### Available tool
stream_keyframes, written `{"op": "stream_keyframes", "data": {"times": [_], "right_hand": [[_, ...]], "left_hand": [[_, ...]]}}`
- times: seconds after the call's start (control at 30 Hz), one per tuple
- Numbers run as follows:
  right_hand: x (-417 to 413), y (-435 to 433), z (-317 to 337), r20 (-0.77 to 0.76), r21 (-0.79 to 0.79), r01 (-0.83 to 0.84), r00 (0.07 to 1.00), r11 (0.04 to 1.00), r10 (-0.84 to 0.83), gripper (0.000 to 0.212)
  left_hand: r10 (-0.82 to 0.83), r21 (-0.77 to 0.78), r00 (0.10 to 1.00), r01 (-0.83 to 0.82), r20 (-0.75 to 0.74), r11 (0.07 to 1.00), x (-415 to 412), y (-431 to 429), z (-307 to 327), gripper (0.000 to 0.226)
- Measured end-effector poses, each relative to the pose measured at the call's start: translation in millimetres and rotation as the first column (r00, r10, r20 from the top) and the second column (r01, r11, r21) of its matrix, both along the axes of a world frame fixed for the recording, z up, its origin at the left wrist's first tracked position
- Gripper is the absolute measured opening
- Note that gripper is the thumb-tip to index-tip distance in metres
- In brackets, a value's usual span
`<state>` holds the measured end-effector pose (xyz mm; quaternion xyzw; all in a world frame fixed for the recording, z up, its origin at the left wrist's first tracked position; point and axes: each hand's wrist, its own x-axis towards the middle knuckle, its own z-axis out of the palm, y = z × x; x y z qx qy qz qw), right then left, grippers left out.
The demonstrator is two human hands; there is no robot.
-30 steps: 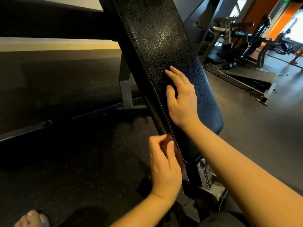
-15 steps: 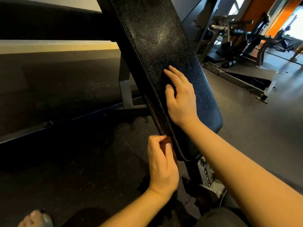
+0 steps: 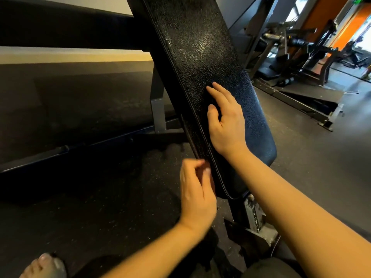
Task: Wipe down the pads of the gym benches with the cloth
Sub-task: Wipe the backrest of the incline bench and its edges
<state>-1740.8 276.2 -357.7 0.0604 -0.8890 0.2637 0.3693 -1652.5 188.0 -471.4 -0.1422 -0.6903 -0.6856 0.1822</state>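
A black grain-textured vinyl bench pad [image 3: 192,47] runs at a steep incline from the top centre of the frame down to the lower centre, its rounded lower end just right of centre. The right hand [image 3: 226,125] lies flat on the pad surface at mid-frame, with its fingers [image 3: 220,91] straight, close together and pointing up the incline, and the thumb spread toward the stitched left edge. A darker, matte patch [image 3: 209,97] shows under the fingers and thumb. It is consistent with a dark cloth pressed against the pad, though its outline is hard to separate from the vinyl. The left hand [image 3: 196,195] sits below, at the pad's left edge near the lower end, with its fingers curled and thumb and forefinger tips close together against the seam. That area is blurred, so whether they pinch the edge cannot be told. Below the pad's lower end, a grey metal adjuster bracket [image 3: 255,217] with small markings joins the frame. A grey square steel post [image 3: 158,115] stands behind the pad at centre left, on the dark speckled rubber floor [image 3: 90,197]. Bare toes [image 3: 43,265] appear at the lower left corner. Other gym machines [image 3: 301,57] stand in the upper right, in front of an orange wall [image 3: 325,17].
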Motion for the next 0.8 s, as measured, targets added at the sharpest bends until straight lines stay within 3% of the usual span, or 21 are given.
{"op": "stream_keyframes", "data": {"times": [0.1, 0.17, 0.3, 0.4, 0.53, 0.63, 0.7, 0.73, 0.8], "right_hand": [[-2.8, 0.8, 0.6, -0.005, 0.009, 0.008, 1.000, 1.000, -0.008, 0.047], [-2.3, 0.0, 1.5, 0.000, 0.016, 0.014, 1.000, 1.000, -0.014, 0.047], [-0.8, 1.6, 0.5, 0.012, -0.005, -0.004, 1.000, 1.000, 0.004, 0.046], [1.1, 3.2, 0.3, 0.025, -0.026, -0.020, 0.999, 0.999, 0.021, 0.045], [1.9, 4.5, 1.1, 0.018, -0.031, -0.026, 0.999, 0.999, 0.026, 0.045], [2.3, 4.4, 1.9, 0.025, -0.032, -0.025, 0.999, 0.999, 0.026, 0.045], [2.9, 4.7, 1.5, 0.026, -0.037, -0.025, 0.999, 0.999, 0.026, 0.045], [3.1, 5.1, 1.4, 0.023, -0.038, -0.024, 0.999, 0.999, 0.025, 0.045], [3.7, 4.9, 1.3, 0.021, -0.045, -0.027, 0.999, 0.999, 0.028, 0.045]], "left_hand": [[0.150, 0.074, 0.985, -0.144, -0.087, 0.987, -66.9, -19.1, 50.9, 0.016], [0.165, 0.069, 0.982, -0.160, -0.090, 0.985, -65.3, -16.4, 53.3, 0.014], [-0.064, -0.113, 0.992, 0.052, -0.112, 0.992, 9.3, -8.7, -8.6, 0.017], [-0.108, -0.160, 0.988, 0.089, -0.114, 0.983, 8.9, -20.4, -14.3, 0.010], [0.102, 0.011, 0.994, -0.102, -0.028, 0.995, -39.1, -52.6, 30.4, 0.020], [0.258, 0.173, 0.966, -0.258, 0.028, 0.950, -83.0, -83.4, 62.2, 0.033], [0.191, 0.385, 0.963, -0.252, 0.188, 0.888, -95.7, -90.6, 74.2, 0.041], [0.145, 0.418, 0.962, -0.233, 0.232, 0.878, -94.8, -87.3, 75.1, 0.043], [0.064, 0.332, 0.972, -0.138, 0.224, 0.933, -81.6, -73.9, 64.0, 0.041]]}}
